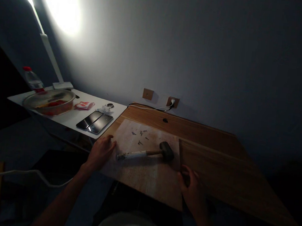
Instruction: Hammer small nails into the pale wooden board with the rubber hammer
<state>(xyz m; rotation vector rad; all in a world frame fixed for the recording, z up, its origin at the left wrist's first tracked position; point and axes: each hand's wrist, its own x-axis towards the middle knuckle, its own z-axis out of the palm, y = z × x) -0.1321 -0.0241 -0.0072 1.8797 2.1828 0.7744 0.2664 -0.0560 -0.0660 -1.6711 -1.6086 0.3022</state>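
A square wooden board point(146, 177) lies on the wooden table and juts past its front edge. Across it rests a mallet point(166, 152) with a dark head to the right and a worn, white-wrapped handle pointing left. Several small dark bits point(140, 142), too small to name, are scattered behind the handle. My left hand point(102, 151) grips the board's left edge, thumb near the top face and fingers curled. At the right edge, my right hand point(191, 185) is curled round the board's side, its fingertips partly in shadow.
On the left, a white table point(107, 101) holds two phones point(94, 121), a covered basin point(49, 101), a red-capped bottle point(33, 79) and a lit lamp point(51, 54). A white plug point(172, 102) sits in the wall socket, its cable running along the wooden table point(215, 156).
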